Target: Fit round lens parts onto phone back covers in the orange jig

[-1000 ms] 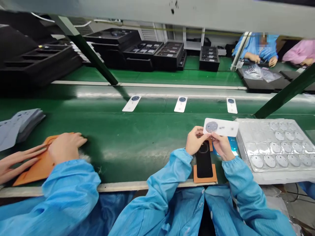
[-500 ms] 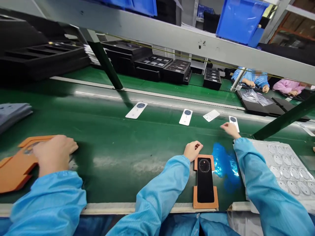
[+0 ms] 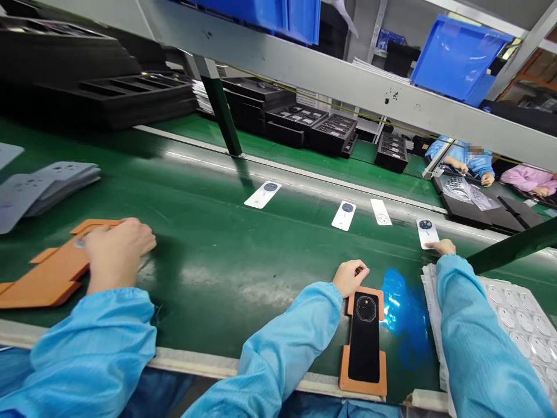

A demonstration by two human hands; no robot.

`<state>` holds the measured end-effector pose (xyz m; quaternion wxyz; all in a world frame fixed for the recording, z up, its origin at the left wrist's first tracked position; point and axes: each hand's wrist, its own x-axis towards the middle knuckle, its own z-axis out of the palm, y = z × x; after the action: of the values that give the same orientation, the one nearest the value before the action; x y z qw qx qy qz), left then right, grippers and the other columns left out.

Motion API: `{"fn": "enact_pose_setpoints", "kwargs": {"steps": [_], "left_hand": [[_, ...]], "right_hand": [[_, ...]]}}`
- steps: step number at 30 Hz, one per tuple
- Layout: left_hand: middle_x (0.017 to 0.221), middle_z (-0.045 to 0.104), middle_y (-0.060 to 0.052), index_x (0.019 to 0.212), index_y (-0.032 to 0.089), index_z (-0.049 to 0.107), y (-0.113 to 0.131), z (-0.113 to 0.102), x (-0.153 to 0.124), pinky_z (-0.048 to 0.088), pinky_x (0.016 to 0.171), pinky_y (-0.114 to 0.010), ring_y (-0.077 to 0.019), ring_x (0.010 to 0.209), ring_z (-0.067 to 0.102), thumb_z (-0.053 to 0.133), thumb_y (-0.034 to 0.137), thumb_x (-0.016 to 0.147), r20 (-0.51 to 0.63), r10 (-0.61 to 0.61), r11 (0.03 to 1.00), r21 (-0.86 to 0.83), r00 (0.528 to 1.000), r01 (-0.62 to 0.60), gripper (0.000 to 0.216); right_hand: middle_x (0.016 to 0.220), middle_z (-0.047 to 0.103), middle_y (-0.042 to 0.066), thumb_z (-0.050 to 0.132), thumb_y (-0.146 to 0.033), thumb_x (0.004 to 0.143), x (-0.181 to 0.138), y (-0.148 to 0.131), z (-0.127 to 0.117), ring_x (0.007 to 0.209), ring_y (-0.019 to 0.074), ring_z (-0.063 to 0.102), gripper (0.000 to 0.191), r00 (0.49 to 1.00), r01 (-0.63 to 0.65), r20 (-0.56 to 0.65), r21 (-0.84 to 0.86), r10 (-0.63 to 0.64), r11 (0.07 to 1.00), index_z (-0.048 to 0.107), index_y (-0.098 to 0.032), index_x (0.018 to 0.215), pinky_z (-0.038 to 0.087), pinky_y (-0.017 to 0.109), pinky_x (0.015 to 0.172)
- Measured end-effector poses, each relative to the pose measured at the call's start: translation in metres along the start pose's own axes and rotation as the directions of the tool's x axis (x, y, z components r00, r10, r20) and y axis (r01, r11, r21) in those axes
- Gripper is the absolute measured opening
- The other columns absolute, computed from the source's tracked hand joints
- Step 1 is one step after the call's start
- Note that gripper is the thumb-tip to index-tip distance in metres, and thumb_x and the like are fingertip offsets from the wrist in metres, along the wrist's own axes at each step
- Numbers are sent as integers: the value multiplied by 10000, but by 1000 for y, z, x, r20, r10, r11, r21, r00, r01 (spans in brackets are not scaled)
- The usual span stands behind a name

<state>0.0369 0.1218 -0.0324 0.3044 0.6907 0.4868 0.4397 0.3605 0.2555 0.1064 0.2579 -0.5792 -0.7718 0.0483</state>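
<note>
An orange jig (image 3: 344,371) holding a black phone-shaped panel (image 3: 364,342) lies at the near edge of the green conveyor belt (image 3: 243,255). My left hand (image 3: 350,277) rests at the jig's top end, fingers curled in, with nothing visible in them. My right hand (image 3: 441,248) reaches out over the belt, its fingers stretched flat and touching the near end of a white card (image 3: 427,232) with a dark disc. Another white card (image 3: 380,212) lies just left of it. A blue film (image 3: 402,307) lies between the jig and my right sleeve.
Two more white cards (image 3: 263,194) (image 3: 343,215) lie along the belt. A clear tray of round discs (image 3: 517,319) sits at the right. A co-worker's hand (image 3: 117,249) presses an orange jig (image 3: 47,273) at the left, near grey sheets (image 3: 39,186). Black trays (image 3: 304,125) stand behind.
My hands held a white card over the jig; my right hand put it on the belt and now touches the card to its right. My left hand dropped to the jig's top.
</note>
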Motion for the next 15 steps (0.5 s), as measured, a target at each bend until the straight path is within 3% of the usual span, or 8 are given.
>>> {"fn": "enact_pose_setpoints", "kwargs": {"steps": [3, 6, 8, 10, 11, 12, 13, 15], "left_hand": [[1146, 723, -114, 1074, 190, 725, 10, -11, -2, 509, 1019, -413, -252, 1147, 648, 617, 272, 932, -75, 73, 995, 71, 995, -67, 196], [1464, 560, -193, 1300, 204, 670, 32, -21, -10, 338, 1175, -586, -374, 1450, 432, 688, 287, 899, -191, 275, 922, 329, 942, -203, 410], [1494, 545, -197, 1358, 235, 652, 47, -22, -16, 258, 1193, -653, -420, 1479, 391, 711, 267, 877, -188, 392, 839, 474, 901, -266, 485], [1357, 670, -153, 1346, 258, 669, 57, -19, -22, 268, 1194, -645, -393, 1412, 492, 647, 176, 882, -54, 447, 808, 452, 893, -378, 471], [1259, 727, -124, 1307, 261, 696, 58, -17, -25, 321, 1177, -614, -366, 1343, 566, 606, 144, 884, 24, 460, 815, 384, 887, -434, 448], [1169, 765, -97, 1249, 261, 730, 58, -15, -27, 389, 1143, -573, -339, 1258, 633, 580, 137, 886, 83, 458, 839, 290, 885, -461, 412], [1095, 785, -80, 1173, 256, 762, 56, -13, -29, 457, 1089, -527, -317, 1167, 682, 576, 158, 892, 95, 426, 879, 190, 900, -436, 351], [1006, 797, -81, 1022, 228, 795, 51, -13, -31, 544, 969, -458, -308, 1032, 724, 644, 275, 891, -29, 209, 978, 0, 977, -209, 206]], "right_hand": [[663, 637, 98, 451, -697, 959, -17, -15, 1, 721, 302, 675, 522, 987, 113, -116, 5, -112, 994, 692, -270, 780, 536, 484, 698], [828, 676, 106, 485, -570, 1012, -78, -54, 10, 856, 269, 670, 435, 969, 200, -147, -17, -200, 980, 679, -240, 806, 545, 434, 769], [979, 713, 76, 561, -428, 1014, -128, -92, 16, 956, 222, 657, 267, 951, 302, -65, -33, -304, 953, 692, -241, 876, 538, 383, 851], [1031, 712, 77, 507, -234, 1037, -166, -127, 18, 1005, 207, 639, 192, 832, 554, 71, -131, -550, 822, 683, -230, 960, 517, 380, 876], [1063, 709, 79, 507, -191, 1029, -178, -137, 16, 1033, 206, 632, 181, 803, 596, 96, -163, -589, 786, 683, -229, 1020, 513, 383, 899], [1106, 704, 89, 511, -177, 1023, -186, -138, 11, 1065, 214, 626, 186, 804, 594, 104, -194, -586, 781, 678, -227, 1088, 510, 395, 919], [1152, 696, 100, 533, -195, 1018, -192, -129, 3, 1098, 227, 620, 194, 844, 535, 80, -217, -531, 817, 670, -225, 1152, 510, 408, 942], [1227, 675, 126, 585, -301, 1005, -200, -86, -19, 1145, 262, 613, 252, 961, 264, -15, -229, -275, 937, 656, -216, 1231, 511, 441, 974]]}}
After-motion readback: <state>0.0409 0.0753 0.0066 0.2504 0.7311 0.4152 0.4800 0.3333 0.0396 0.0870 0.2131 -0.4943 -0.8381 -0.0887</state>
